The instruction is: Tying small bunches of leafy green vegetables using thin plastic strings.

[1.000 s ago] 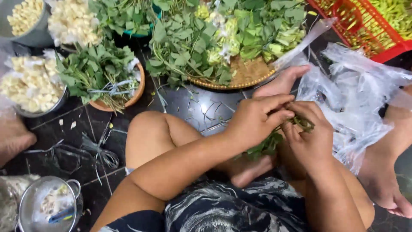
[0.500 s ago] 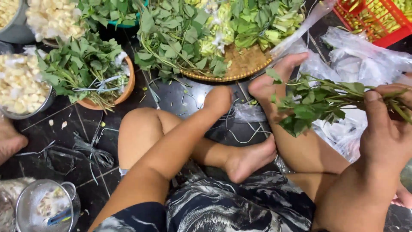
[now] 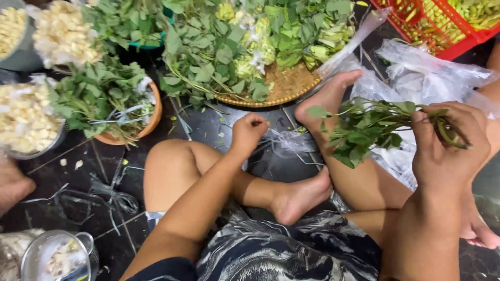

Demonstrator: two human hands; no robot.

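Nearest the camera, the person sits cross-legged on the dark tiled floor point(image 3: 62, 177), patterned shorts and bare knees filling the lower frame. The right hand point(image 3: 448, 143) has swung out to the near right since a second ago, when both hands were bunched together over the lap; it now carries the bundle of leafy stems point(image 3: 364, 127) alone, its grip wrapped tight round the stem ends, leaves fanning left above the raised foot. That split suggests the bundle is gathered and waits only for a tie or more sprigs. The left hand point(image 3: 249, 132) has parted from it and stretched forward, forearm straight over the knee, fingers curled in toward the floor beside some thin pale plastic strips point(image 3: 284, 143); whether it pinches one I cannot tell. Farther out lie a woven tray point(image 3: 284, 86) heaped with loose greens, an orange bowl point(image 3: 148, 122) of more greens to the left, and pots of pale flower buds point(image 3: 23, 117) at far left. A red crate point(image 3: 442, 36) sits far right, above crumpled clear bags point(image 3: 432, 73).
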